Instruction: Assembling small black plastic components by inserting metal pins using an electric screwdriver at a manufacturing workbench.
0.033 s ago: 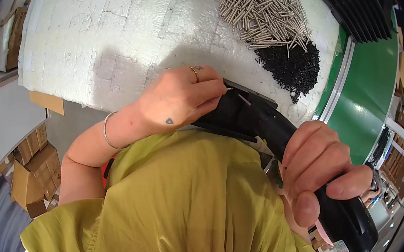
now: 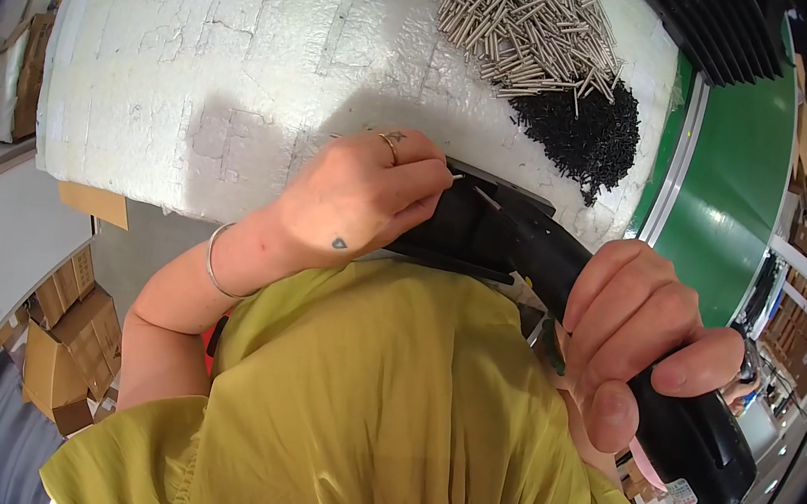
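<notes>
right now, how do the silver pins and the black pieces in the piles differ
The silver pins are bright and metallic; the black pieces are dark. Each pin is long and slim, while each black piece is much shorter. The pins' heap spreads wider than the black pieces' heap. Both lie loose on the white surface, their heaps meeting.

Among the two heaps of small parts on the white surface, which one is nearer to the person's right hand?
The heap of black pieces; the larger heap of silver pins, adjoining it, lies farther from the right hand.
</notes>
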`<state>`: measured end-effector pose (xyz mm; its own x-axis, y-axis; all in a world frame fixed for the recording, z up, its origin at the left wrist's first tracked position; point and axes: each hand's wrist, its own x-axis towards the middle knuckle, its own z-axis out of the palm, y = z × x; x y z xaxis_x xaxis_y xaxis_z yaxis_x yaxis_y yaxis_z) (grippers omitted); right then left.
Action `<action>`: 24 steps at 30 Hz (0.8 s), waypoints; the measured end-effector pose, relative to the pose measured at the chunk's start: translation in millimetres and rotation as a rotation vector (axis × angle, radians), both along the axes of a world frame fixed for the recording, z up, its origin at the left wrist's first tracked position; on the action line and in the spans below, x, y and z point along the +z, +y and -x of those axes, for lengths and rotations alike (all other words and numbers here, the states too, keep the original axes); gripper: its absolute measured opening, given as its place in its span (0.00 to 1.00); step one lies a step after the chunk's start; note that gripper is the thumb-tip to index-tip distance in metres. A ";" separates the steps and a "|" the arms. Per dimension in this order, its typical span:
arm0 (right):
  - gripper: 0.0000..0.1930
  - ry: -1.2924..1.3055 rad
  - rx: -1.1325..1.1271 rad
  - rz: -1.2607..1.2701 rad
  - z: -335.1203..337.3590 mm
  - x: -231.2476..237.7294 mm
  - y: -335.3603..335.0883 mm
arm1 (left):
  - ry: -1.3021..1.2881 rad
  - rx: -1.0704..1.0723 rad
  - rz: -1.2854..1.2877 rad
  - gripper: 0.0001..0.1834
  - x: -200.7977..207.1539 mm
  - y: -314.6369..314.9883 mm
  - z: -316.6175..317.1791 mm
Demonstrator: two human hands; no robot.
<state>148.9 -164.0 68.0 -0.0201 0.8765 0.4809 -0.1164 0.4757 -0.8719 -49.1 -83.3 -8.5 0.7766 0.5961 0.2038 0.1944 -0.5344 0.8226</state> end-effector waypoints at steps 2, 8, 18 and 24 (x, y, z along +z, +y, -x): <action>0.15 -0.010 -0.002 0.010 -2.9 1.0 -0.2 | -0.022 0.000 -0.039 0.09 -0.2 -0.1 -4.3; 0.15 -0.003 0.020 0.012 -2.4 -2.6 2.4 | -0.028 0.038 -0.043 0.09 -0.3 -1.8 -2.0; 0.15 -0.024 0.040 0.009 -1.8 -5.1 7.7 | -0.054 0.040 -0.063 0.09 -4.2 -2.6 -2.7; 0.15 -0.032 0.047 0.017 3.5 -3.4 12.8 | -0.122 0.063 -0.115 0.09 -11.9 -7.1 -1.3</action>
